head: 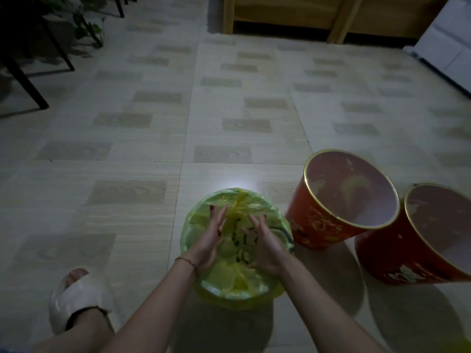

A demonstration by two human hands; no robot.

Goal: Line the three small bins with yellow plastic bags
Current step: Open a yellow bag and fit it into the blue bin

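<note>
A: Where are the bins?

B: Three on the pale tiled floor [127, 174]. The nearest, at six o'clock, is a small round bin wrapped in a translucent yellow plastic bag [204, 220]; the bag drapes over its rim and sags into the middle, with dark printing showing through the film. The bin itself is hidden under the plastic.

A: And the others?

B: At three o'clock of it stands an unlined red cylindrical bin with a gold rim [326, 225]. A second red gold-rimmed bin [397, 258] sits further toward four o'clock, touching the first. Both look bare inside.

A: The hands?

B: Both are inside the bagged bin's mouth. The left hand [212, 238] has fingers straight and together, pointing toward twelve o'clock and lying against the bag's film. The right hand [265, 247] has fingers spread and lightly bent, resting on the film; neither is gripping anything that I can see.

A: Anything else?

B: A foot in a white slipper [76, 299] at eight o'clock.
</note>
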